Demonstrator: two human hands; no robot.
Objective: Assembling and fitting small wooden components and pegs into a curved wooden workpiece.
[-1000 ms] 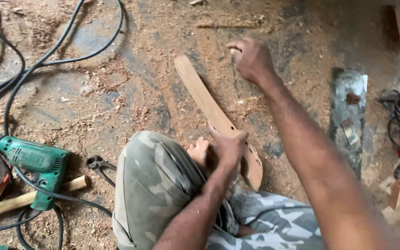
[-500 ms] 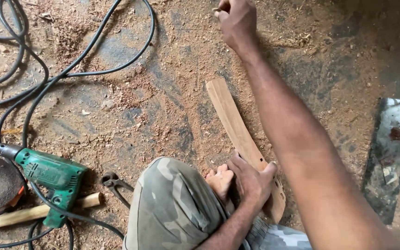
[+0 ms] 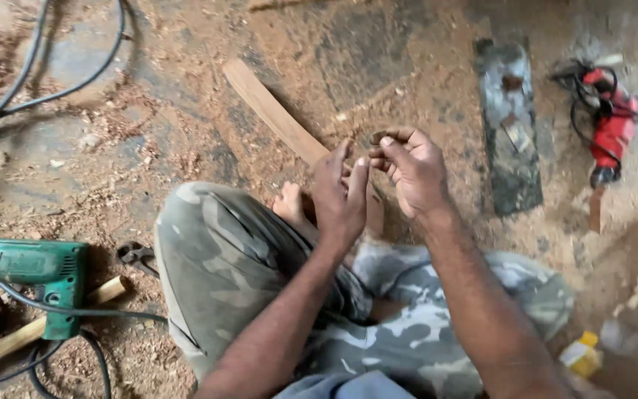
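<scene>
The right hand (image 3: 411,170) is coming back from its far reach, fingers pinching something tiny, meeting the open left hand (image 3: 341,196) over the strip (image 3: 271,111).

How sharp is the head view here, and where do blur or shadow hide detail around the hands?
Head view: soft overall with slight motion blur; the right hand pinches something small, too blurred to identify. The left hand covers part of the wooden strip. Even daylight, no glare; the top right floor lies in shadow, the red power tool smeared.
</scene>
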